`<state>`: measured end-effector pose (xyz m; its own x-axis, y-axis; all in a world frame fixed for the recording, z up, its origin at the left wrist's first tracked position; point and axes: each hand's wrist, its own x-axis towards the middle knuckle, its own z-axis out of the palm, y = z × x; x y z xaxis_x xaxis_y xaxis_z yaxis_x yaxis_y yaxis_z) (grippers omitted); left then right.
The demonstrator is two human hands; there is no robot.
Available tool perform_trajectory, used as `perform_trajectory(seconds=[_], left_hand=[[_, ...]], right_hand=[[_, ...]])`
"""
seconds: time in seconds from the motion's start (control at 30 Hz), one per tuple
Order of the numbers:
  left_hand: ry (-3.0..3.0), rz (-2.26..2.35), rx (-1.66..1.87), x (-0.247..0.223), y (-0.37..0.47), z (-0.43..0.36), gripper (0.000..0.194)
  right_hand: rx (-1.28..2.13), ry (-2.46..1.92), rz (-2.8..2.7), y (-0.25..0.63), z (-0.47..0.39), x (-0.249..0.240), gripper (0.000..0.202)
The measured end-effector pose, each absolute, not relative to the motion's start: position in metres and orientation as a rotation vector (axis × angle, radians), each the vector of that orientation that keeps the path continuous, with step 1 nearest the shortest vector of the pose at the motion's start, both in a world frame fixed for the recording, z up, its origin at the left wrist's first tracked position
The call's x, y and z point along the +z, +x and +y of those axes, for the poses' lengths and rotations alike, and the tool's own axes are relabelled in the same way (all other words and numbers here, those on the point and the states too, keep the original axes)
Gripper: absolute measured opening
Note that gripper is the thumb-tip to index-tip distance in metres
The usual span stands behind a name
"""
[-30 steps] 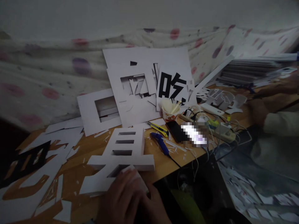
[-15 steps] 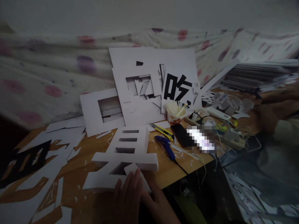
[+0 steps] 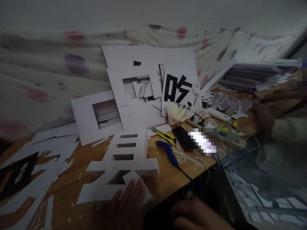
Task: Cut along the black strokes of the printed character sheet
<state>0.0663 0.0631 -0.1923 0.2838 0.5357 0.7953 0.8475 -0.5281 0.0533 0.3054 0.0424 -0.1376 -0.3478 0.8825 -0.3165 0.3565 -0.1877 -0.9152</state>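
A three-dimensional white character (image 3: 112, 191), apparently foam board, lies on the table with several slots through its face. My left hand (image 3: 131, 201) rests on its near right part, fingers stretched out flat against the white surface. Away from the character, past the table's front edge, is my right hand (image 3: 199, 212); it is smeared by motion and its fingers are unclear. To the right of the character lie a blue hot glue gun (image 3: 169, 153) and a yellow utility knife (image 3: 165, 135).
White cut boards (image 3: 137, 111) lean against the curtain. A paper cup (image 3: 176, 119), a black phone (image 3: 184, 139), a lit blurred-out screen (image 3: 203, 142) and a corded power strip (image 3: 233, 140) sit rightward. Offcuts (image 3: 14, 204) cover the left. A co-worker's hand (image 3: 261, 116) is at far right.
My right hand has come off the character's near side and moved right, past the table edge. My left hand stays on the character. The view has shifted slightly.
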Motion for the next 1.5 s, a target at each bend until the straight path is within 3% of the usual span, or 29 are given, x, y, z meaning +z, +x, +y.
perform_trajectory(seconds=[0.07,0.2,0.33,0.53,0.77,1.13,1.5], left_hand=[[-2.162,-1.303,-1.191,-0.203,0.072,0.064,0.029],[-2.176,-1.266,-1.154,-0.22,0.075,0.064,0.026],[-2.163,-1.252,-1.144,-0.221,0.073,0.064,0.025],[-2.193,-1.328,-1.119,-0.216,0.075,0.059,0.03],[-2.174,-1.401,-1.174,-0.217,0.079,0.057,0.029],[-2.197,-1.349,-1.132,-0.216,0.076,0.058,0.028],[-2.208,-1.28,-1.106,-0.216,0.073,0.061,0.03]], right_hand=[[1.22,-1.631,-1.482,0.349,0.045,-0.144,0.043],[0.279,-1.843,-1.405,0.426,0.07,-0.166,0.045],[-0.1,-1.897,-1.643,0.464,0.1,-0.191,0.052],[-0.142,-1.986,-1.648,0.473,0.132,-0.199,0.051],[0.171,-1.729,-1.448,0.465,0.161,-0.189,0.038],[-0.051,-1.804,-1.645,0.491,0.168,-0.207,0.049],[-0.069,-1.81,-1.788,0.488,0.175,-0.21,0.052]])
